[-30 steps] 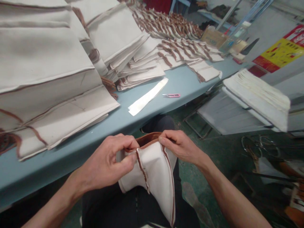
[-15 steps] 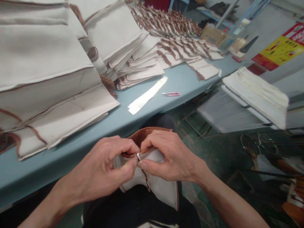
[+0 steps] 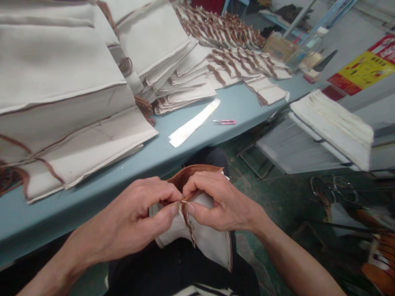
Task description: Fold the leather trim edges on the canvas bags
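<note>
A white sewn piece [image 3: 212, 242] with a brown inner side rests over my lap, its seam edge with brown trim running down the middle. My left hand [image 3: 151, 209] pinches its top edge just left of the seam, thumb in front and index finger behind. From the other side, my right hand [image 3: 216, 201] pinches the same edge, with its fingertips almost touching those of the left. The fingers partly hide the seam's top end, where a bit of white material shows between the thumbs.
Stacks of white sewn panels [image 3: 61, 57] with brown edging cover the left of the blue table [image 3: 197, 135]. White strips [image 3: 194, 123] and pink thread snips [image 3: 224, 122] lie near its edge. At right, a stack of white pieces [image 3: 333, 123] sits on a stand; scissors [image 3: 324, 197] are below it.
Both thumbs have shifted slightly apart at the seam, showing more of the brown trim between them. The hands stay on the white piece, and the view has moved slightly.
</note>
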`<state>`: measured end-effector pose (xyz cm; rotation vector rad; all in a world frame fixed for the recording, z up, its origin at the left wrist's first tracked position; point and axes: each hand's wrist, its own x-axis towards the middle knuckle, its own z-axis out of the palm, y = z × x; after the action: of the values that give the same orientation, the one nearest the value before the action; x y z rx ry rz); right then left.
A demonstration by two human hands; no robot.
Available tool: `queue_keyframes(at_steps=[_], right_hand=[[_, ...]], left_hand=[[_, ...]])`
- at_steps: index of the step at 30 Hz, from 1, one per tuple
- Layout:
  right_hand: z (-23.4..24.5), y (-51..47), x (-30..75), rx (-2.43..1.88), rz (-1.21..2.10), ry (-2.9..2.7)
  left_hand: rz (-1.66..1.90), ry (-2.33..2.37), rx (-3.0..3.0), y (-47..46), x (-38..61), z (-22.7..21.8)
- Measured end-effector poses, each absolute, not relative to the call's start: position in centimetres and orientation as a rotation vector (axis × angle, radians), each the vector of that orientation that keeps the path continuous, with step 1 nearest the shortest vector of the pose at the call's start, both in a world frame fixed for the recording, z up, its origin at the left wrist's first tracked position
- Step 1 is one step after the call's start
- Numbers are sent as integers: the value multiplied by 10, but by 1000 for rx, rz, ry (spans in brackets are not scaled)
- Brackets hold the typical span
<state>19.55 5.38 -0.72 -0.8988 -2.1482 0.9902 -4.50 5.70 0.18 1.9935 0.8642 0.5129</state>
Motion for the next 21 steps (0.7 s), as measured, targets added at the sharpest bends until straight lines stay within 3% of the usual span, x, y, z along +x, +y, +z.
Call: queue_keyframes(at_steps=[21], right_hand=[[4,51,189,-946,1112,-2150]], left_hand=[[523,818,1968,57,-50,5]])
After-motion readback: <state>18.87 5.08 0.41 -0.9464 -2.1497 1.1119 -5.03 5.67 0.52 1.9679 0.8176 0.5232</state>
